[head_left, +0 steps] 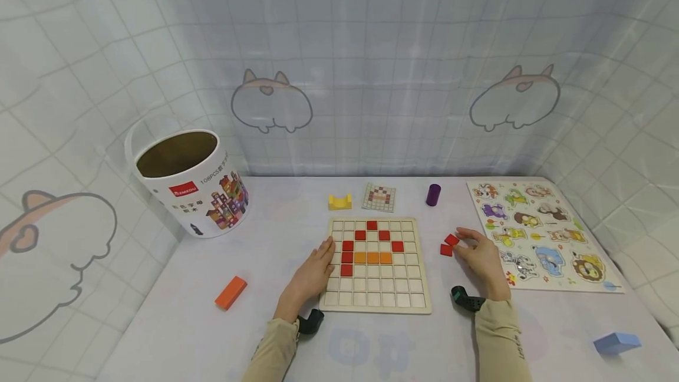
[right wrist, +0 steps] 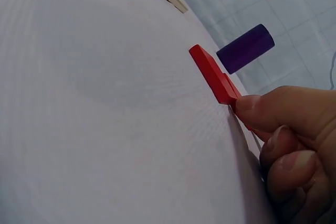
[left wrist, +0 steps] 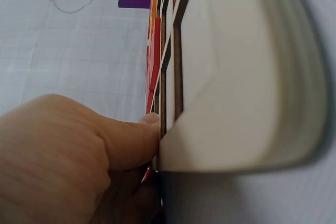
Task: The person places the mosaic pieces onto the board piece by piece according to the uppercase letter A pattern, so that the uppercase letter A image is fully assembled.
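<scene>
A wooden grid board (head_left: 373, 305) holds several red tiles and a row of three orange tiles (head_left: 373, 258). My left hand (head_left: 313, 270) rests along the board's left side with fingers fairly straight; the left wrist view shows its thumb (left wrist: 131, 140) touching the board's edge. To the right of the board, two loose red tiles lie together on the table. My right hand (head_left: 481, 257) pinches the upper red tile (head_left: 451, 240) between thumb and index finger, its other fingers curled. The lower red tile (head_left: 446, 250) lies just beside it.
Behind the board are a pattern card (head_left: 379, 197), a yellow block (head_left: 340, 201) and a purple cylinder (head_left: 433, 194). An animal puzzle (head_left: 546, 234) lies right. A white bucket (head_left: 193, 193) and an orange block (head_left: 231, 293) stand left; a blue block (head_left: 617, 343) is front right.
</scene>
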### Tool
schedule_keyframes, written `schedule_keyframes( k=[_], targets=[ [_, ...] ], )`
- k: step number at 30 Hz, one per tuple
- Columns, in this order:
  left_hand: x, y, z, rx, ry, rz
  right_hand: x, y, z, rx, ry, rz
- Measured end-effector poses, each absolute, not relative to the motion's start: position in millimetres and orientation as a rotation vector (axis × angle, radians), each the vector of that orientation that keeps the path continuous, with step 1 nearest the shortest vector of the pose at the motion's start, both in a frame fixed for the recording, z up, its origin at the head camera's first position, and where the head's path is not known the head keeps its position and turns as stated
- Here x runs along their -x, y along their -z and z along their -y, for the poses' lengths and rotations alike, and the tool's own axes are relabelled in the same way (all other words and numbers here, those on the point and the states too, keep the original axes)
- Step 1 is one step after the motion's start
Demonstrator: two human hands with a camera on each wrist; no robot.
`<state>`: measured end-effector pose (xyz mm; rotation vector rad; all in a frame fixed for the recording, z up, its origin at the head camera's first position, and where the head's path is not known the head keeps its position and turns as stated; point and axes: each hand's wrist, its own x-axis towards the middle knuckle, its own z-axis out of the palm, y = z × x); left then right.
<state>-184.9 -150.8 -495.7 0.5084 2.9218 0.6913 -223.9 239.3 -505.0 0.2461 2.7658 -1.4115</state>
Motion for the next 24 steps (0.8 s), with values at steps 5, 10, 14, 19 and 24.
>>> schedule_keyframes(
  k=[5,10,14,19,24],
  targets=[
    [184.3,495.1,151.1,-0.508,-0.69,-2.922,224.7,505.7,-236.0,-0.244,1.385,-2.818],
    [184.0,493.8,150.5,-0.504,-0.684,-2.925,225.7,506.5,-233.1,-0.266,1.375,-2.846],
    [184.4,494.1,150.4,-0.507,-0.684,-2.929,225.5,506.4,-232.8,-0.276,1.374,-2.842],
    [184.0,494.3,150.4,-0.503,-0.685,-2.924,223.9,503.7,-232.1,-0.262,1.409,-2.841],
    [184.2,494.3,150.5,-0.502,-0.689,-2.92,223.2,498.6,-229.3,-0.236,1.465,-2.798]
  ],
)
